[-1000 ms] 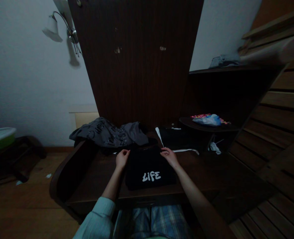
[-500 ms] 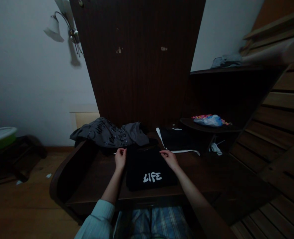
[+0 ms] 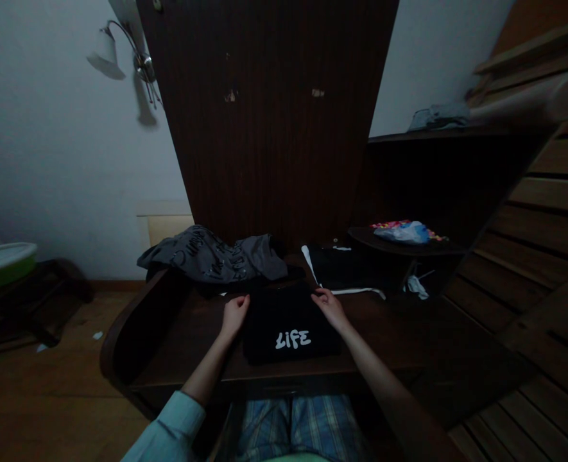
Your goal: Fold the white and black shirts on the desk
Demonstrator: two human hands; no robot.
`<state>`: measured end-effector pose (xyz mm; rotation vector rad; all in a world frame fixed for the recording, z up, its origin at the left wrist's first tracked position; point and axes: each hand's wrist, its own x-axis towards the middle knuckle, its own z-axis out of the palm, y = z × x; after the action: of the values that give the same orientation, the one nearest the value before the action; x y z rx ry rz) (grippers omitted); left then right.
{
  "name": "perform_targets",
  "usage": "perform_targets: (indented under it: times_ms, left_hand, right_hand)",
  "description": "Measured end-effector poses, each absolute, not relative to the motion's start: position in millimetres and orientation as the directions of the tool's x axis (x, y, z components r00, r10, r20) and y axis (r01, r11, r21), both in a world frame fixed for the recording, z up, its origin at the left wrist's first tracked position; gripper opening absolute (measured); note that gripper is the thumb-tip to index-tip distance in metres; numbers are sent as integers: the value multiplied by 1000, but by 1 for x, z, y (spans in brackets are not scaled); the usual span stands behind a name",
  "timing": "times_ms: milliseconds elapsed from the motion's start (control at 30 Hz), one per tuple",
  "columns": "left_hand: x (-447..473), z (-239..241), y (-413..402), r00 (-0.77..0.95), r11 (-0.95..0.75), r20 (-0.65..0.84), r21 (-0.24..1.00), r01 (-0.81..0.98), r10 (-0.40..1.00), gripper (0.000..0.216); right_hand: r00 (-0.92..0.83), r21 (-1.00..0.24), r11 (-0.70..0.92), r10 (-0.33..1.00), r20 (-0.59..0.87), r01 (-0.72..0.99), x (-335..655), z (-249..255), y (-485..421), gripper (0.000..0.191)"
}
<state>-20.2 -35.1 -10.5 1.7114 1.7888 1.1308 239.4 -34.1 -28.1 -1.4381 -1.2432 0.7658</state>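
A folded black shirt (image 3: 288,324) with white "LIFE" lettering lies on a dark wooden table (image 3: 187,346) in front of me. My left hand (image 3: 234,314) rests at the shirt's upper left corner, its fingers curled on the cloth edge. At the upper right corner my right hand (image 3: 328,307) pinches the fabric in the same way. Both forearms reach over the table's near edge.
A crumpled grey printed garment (image 3: 211,258) lies behind the shirt, and a black garment with white trim (image 3: 341,269) sits to its right. A colourful bag (image 3: 402,231) rests on a round side shelf. A dark wardrobe door (image 3: 269,122) stands behind; wooden slats (image 3: 543,256) at right.
My left hand has slid slightly down and right along the shirt's top left corner. The right hand has barely shifted. The camera view has tilted a little.
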Motion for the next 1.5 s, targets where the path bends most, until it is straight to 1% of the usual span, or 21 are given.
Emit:
perform_targets:
  times_ms: [133,233,333,433,533,633,700,833,967,1100,1200,1267,1367,1433,1500]
  left_hand:
    - [-26,-16,-59,-45,-87,154,749,657,987,43]
    - [-28,-16,-80,1,-142,191,724,675,982,44]
    - [-29,-14,-93,18,-179,217,752,635,976,39]
    - [-30,-14,-97,52,-166,162,854,494,985,30]
    - [-33,-16,-99,92,-90,70,966,242,993,28]
    - [-34,-18,-101,104,-18,13,999,42,995,31]
    - [-34,-19,-101,84,-20,20,1000,-6,996,34]
    - [-33,-21,-99,17,-46,46,999,-4,999,37]
    - [-32,-23,-97,-69,-74,76,997,30,995,36]
    - [-30,-23,-98,-54,-85,87,995,47,995,34]
    - [-29,-21,-103,-11,-59,60,997,46,998,31]
    - [-30,-20,-106,31,-25,24,999,44,999,32]
    - [-32,-18,-110,80,0,-2,1000,24,997,36]
    - [-32,-17,-110,77,-19,18,1000,3,997,38]
    - [-31,-17,-109,54,-34,35,999,-15,998,40]
  right_hand:
    - [117,-973,48,990,76,225,250,-29,-63,45]
    - [19,-979,63,998,68,195,260,-30,-87,47]
    - [-69,-989,74,995,65,125,267,-29,-101,48]
    - [-120,-996,47,992,37,79,267,-28,-102,49]
    - [-123,-996,43,992,32,83,266,-27,-100,47]
    - [-115,-997,53,992,46,61,267,-26,-100,44]
    - [-95,-997,61,994,56,51,268,-25,-100,42]
    - [-49,-995,66,997,63,70,268,-23,-100,37]
    - [22,-995,80,996,81,61,269,-22,-99,39]
    - [47,-992,107,993,110,68,268,-25,-99,40]
    - [-23,-988,112,994,111,103,268,-26,-102,41]
    - [-105,-989,85,992,72,120,269,-26,-105,43]
    - [-215,-995,17,977,-5,101,271,-25,-109,53]
    - [-238,-997,-1,971,-18,71,271,-26,-109,59]
    - [-219,-999,0,976,-11,49,270,-27,-108,60]
